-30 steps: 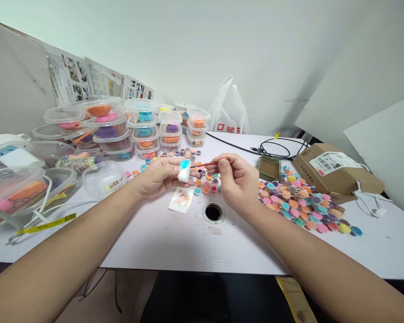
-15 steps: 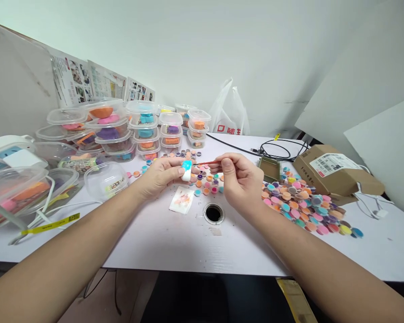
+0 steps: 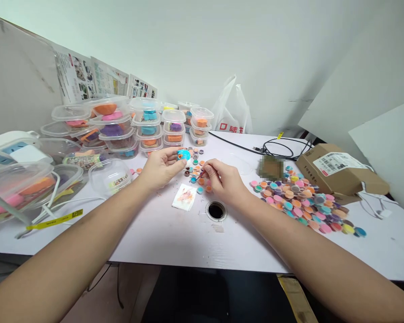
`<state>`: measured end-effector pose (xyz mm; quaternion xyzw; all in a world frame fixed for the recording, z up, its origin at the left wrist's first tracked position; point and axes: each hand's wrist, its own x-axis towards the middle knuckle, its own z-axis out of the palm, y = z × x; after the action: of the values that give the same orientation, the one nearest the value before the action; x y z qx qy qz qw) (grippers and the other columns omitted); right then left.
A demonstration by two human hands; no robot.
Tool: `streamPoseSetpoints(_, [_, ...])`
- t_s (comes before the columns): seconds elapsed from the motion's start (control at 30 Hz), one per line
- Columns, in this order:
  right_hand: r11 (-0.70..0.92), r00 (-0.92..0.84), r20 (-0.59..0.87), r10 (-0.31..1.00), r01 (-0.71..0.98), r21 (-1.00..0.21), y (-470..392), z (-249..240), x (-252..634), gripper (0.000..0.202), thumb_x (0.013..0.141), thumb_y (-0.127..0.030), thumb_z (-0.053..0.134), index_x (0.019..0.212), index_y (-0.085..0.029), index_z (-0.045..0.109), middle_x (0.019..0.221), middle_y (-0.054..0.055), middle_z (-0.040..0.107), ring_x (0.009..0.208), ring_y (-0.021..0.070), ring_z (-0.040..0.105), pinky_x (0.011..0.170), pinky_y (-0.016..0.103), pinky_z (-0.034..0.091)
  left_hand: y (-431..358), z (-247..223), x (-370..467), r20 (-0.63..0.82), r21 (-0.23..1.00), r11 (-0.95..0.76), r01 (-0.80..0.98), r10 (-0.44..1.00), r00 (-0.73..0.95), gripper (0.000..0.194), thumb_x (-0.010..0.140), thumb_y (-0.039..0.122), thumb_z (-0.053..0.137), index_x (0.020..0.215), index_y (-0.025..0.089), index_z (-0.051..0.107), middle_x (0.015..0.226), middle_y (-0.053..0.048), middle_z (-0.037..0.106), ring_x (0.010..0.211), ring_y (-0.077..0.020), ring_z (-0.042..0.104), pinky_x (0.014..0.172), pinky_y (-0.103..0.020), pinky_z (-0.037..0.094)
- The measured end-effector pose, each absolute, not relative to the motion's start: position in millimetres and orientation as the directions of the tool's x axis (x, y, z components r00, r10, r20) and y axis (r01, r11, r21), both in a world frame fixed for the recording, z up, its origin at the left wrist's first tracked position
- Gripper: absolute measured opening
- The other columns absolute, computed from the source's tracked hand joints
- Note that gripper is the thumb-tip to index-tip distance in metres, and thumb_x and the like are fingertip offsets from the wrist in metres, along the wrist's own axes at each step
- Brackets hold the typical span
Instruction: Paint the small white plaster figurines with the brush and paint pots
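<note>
My left hand is closed around a small painted figure, blue on top with an orange spot and white below. Its exact shape is too small to tell. My right hand pinches a thin paintbrush, tilted down to the left, its tip among small paint pots. I cannot tell whether the tip touches paint. Just below the figure lies a white tissue smeared with orange and brown.
Stacked clear plastic tubs with coloured pieces stand at the back left. Many more paint pots are heaped at right, by a cardboard box. A round cable hole opens in the table near my right wrist.
My right hand has brought the paintbrush away from the figure and down to the paint pots. My left hand has lifted slightly and turned the figure, so an orange spot shows.
</note>
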<state>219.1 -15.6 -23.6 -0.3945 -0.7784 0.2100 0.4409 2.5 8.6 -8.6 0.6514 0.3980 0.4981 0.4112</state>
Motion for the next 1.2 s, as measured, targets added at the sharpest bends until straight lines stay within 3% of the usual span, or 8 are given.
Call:
streamPoseSetpoints(0.27, [0.683, -0.466, 0.502, 0.729, 0.554, -0.476, -1.4, -32.1, 207.6, 0.02, 0.098, -0.013, 0.042, 0.086, -0.021, 0.056, 0.075, 0.0, 0.065, 0.065, 0.0128, 0.058, 0.067, 0.026, 0.044, 5.3, -5.0, 5.5, 0.336, 0.928, -0.357, 0.11, 0.925, 0.176, 0.058, 0.075, 0.044, 0.084, 0.122, 0.013, 0.071, 0.12, -0.012, 0.078, 0.113, -0.0267, 0.072, 0.102, -0.04, 0.059])
streamPoseSetpoints(0.5, [0.634, -0.438, 0.461, 0.772, 0.575, -0.517, -2.7, -27.9, 205.5, 0.021, 0.097, -0.01, 0.044, 0.084, -0.02, 0.057, 0.073, 0.0, 0.067, 0.065, 0.0129, 0.061, 0.067, 0.026, 0.046, 5.7, -5.7, 3.1, 0.354, 0.92, -0.38, 0.096, 0.911, 0.212, 0.055, 0.076, 0.04, 0.085, 0.124, 0.016, 0.071, 0.122, -0.012, 0.077, 0.116, -0.0273, 0.071, 0.104, -0.04, 0.058])
streamPoseSetpoints(0.63, [0.655, -0.315, 0.589, 0.744, 0.516, -0.552, -14.2, -15.8, 213.2, 0.022, 0.102, -0.024, 0.046, 0.087, -0.021, 0.062, 0.073, 0.0, 0.069, 0.063, 0.0133, 0.063, 0.064, 0.027, 0.049, 3.2, -2.5, 5.6, 0.253, 0.964, -0.264, 0.039, 0.95, 0.181, 0.054, 0.078, 0.042, 0.083, 0.123, 0.015, 0.071, 0.114, -0.011, 0.079, 0.11, -0.0263, 0.074, 0.097, -0.039, 0.061])
streamPoseSetpoints(0.73, [0.72, -0.17, 0.733, 0.659, 0.422, -0.55, -28.7, -6.4, 222.5, 0.02, 0.103, -0.03, 0.051, 0.093, -0.022, 0.067, 0.082, 0.002, 0.073, 0.072, 0.0151, 0.07, 0.066, 0.029, 0.056, -0.5, 0.6, 8.6, 0.158, 0.987, -0.15, -0.051, 0.96, 0.233, 0.044, 0.081, 0.042, 0.079, 0.115, 0.015, 0.073, 0.105, -0.009, 0.081, 0.097, -0.0239, 0.077, 0.095, -0.04, 0.062])
streamPoseSetpoints(0.87, [0.831, 0.003, 0.897, 0.442, 0.376, -0.41, -43.3, 0.7, 230.5, 0.017, 0.099, -0.019, 0.058, 0.107, -0.025, 0.071, 0.092, 0.003, 0.078, 0.079, 0.017, 0.075, 0.071, 0.032, 0.063, -5.2, 2.1, 11.6, 0.074, 0.989, -0.033, -0.147, 0.956, 0.285, 0.03, 0.083, 0.036, 0.078, 0.103, 0.014, 0.076, 0.107, -0.011, 0.081, 0.091, -0.0211, 0.078, 0.094, -0.037, 0.063])
streamPoseSetpoints(1.03, [0.894, -0.163, 0.957, 0.239, 0.421, -0.152, -45.7, 5.4, 229.1, 0.031, 0.096, -0.009, 0.057, 0.118, -0.027, 0.071, 0.094, 0.004, 0.08, 0.082, 0.0172, 0.075, 0.071, 0.033, 0.064, -8.0, 2.9, 13.5, 0.032, 0.983, 0.034, -0.183, 0.937, 0.348, 0.026, 0.085, 0.033, 0.076, 0.103, 0.015, 0.079, 0.114, -0.012, 0.08, 0.094, -0.0197, 0.078, 0.092, -0.03, 0.064])
streamPoseSetpoints(1.2, [0.91, -0.227, 0.956, 0.187, 0.408, -0.081, -39.1, 0.2, 227.7, 0.038, 0.096, -0.01, 0.056, 0.128, -0.028, 0.067, 0.099, 0.005, 0.08, 0.085, 0.0187, 0.076, 0.071, 0.035, 0.065, -7.6, 2.6, 13.7, 0.045, 0.982, 0.026, -0.187, 0.93, 0.366, 0.029, 0.085, 0.034, 0.077, 0.107, 0.015, 0.079, 0.11, -0.011, 0.081, 0.096, -0.0221, 0.078, 0.096, -0.035, 0.063])
